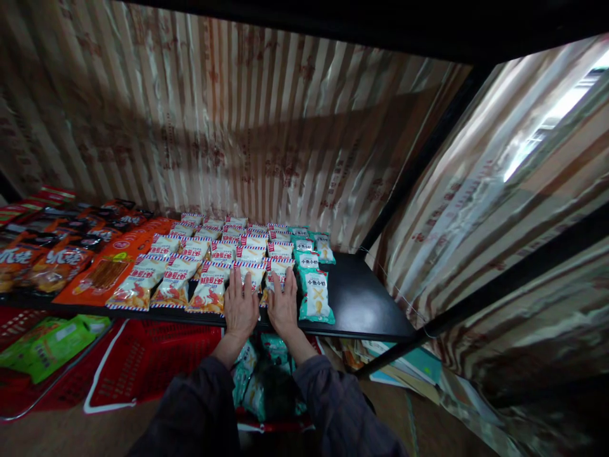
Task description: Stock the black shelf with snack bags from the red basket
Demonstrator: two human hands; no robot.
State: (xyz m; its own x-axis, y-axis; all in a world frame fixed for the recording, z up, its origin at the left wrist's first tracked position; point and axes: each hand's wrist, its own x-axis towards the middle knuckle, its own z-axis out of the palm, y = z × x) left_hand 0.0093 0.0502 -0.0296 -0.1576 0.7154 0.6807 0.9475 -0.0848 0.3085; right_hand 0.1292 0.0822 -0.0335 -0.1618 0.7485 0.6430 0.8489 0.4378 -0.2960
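Observation:
Both hands reach forward onto a black shelf (364,298). My left hand (240,306) lies flat with its fingers stretched over a white snack bag (255,274) with a red-and-blue striped edge. Beside it, my right hand (284,303) rests with fingers extended on a similar striped snack bag (280,266) at the front of its row. Neither hand is closed round a bag. Several rows of these striped bags (209,285) spread to the left. Just right of my right hand stands a row of teal-and-white snack bags (316,295). My palms partly hide the bags beneath them.
Orange packets (102,276) and dark snack bags (61,257) fill the shelf's left part. Below are a red basket (152,355) and more teal bags (254,397) between my forearms. Striped sheeting (285,139) hangs behind; a black post (423,158) stands right.

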